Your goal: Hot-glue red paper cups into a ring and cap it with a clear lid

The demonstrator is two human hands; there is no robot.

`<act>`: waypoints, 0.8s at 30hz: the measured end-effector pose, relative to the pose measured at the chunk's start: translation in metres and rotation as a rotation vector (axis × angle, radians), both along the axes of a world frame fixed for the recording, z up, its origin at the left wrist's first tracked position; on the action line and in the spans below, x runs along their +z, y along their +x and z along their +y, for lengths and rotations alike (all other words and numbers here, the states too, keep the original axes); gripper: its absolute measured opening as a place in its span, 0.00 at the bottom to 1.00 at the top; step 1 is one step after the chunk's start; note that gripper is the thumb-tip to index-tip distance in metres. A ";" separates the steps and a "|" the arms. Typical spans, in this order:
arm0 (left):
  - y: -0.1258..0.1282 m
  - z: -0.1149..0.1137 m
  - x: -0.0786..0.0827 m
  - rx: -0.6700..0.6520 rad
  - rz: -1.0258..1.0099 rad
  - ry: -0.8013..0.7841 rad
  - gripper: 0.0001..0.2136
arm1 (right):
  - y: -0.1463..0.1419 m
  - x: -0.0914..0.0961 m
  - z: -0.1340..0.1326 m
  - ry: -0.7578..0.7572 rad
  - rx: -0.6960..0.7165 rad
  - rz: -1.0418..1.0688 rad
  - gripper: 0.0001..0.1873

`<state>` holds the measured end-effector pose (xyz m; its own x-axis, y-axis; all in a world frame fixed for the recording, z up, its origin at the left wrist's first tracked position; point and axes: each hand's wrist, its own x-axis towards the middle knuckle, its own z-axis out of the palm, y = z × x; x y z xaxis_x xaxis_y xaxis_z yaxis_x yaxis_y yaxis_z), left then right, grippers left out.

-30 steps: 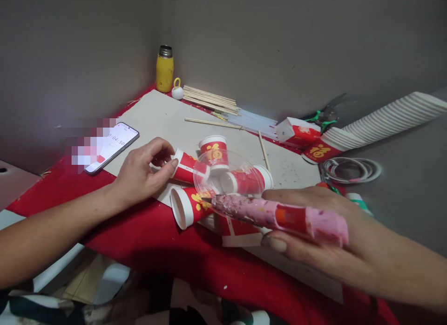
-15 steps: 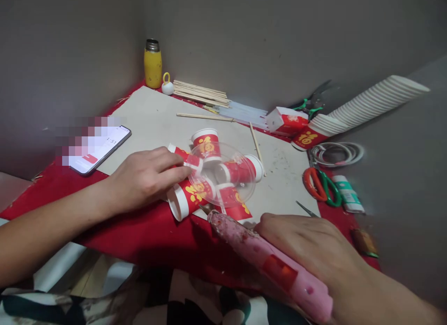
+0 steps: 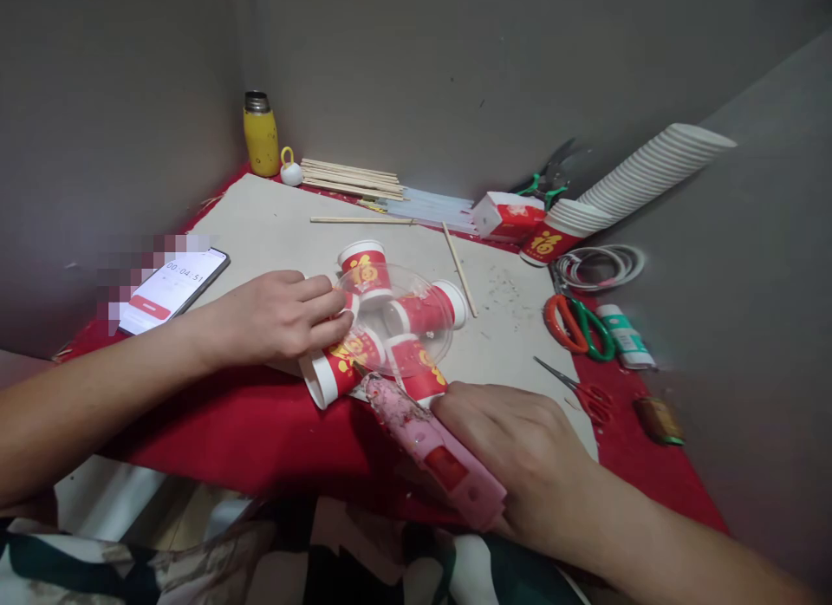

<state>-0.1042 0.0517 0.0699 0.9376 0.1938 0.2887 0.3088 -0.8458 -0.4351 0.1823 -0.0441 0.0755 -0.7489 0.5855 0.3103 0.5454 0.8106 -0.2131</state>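
Observation:
Several red paper cups (image 3: pixel 416 310) lie fanned out around a clear plastic lid (image 3: pixel 396 323) on a beige board (image 3: pixel 273 224). My left hand (image 3: pixel 273 315) rests on the left side of this cluster, fingers pressed flat against a cup. My right hand (image 3: pixel 520 458) is wrapped round a pink, glue-smeared glue gun (image 3: pixel 429 436). Its nozzle points up-left and touches the near edge of the cup cluster.
A phone (image 3: pixel 172 280) lies at the left. A yellow bottle (image 3: pixel 261 133), wooden sticks (image 3: pixel 351 178) and glue sticks (image 3: pixel 432 208) sit at the back. A tall stack of cups (image 3: pixel 624 185), wire coil (image 3: pixel 601 263), orange-green scissors (image 3: pixel 575 323) and red scissors (image 3: pixel 572 384) lie right.
My right hand brought the glue gun down and leftward, from hovering over the cups to its nozzle at the cluster's near edge. My left hand slid onto the cups and flattened.

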 end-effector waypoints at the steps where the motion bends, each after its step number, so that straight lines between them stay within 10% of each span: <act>1: 0.000 0.002 -0.001 -0.022 -0.003 0.018 0.12 | -0.001 -0.001 0.001 0.013 -0.002 -0.004 0.06; 24: 0.001 0.012 -0.010 -0.046 -0.128 -0.040 0.10 | -0.015 -0.002 -0.003 0.124 -0.148 -0.088 0.08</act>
<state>-0.1028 0.0632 0.0599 0.9019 0.1650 0.3993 0.3198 -0.8764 -0.3602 0.1676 -0.0473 0.0739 -0.6850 0.6523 0.3244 0.6724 0.7375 -0.0629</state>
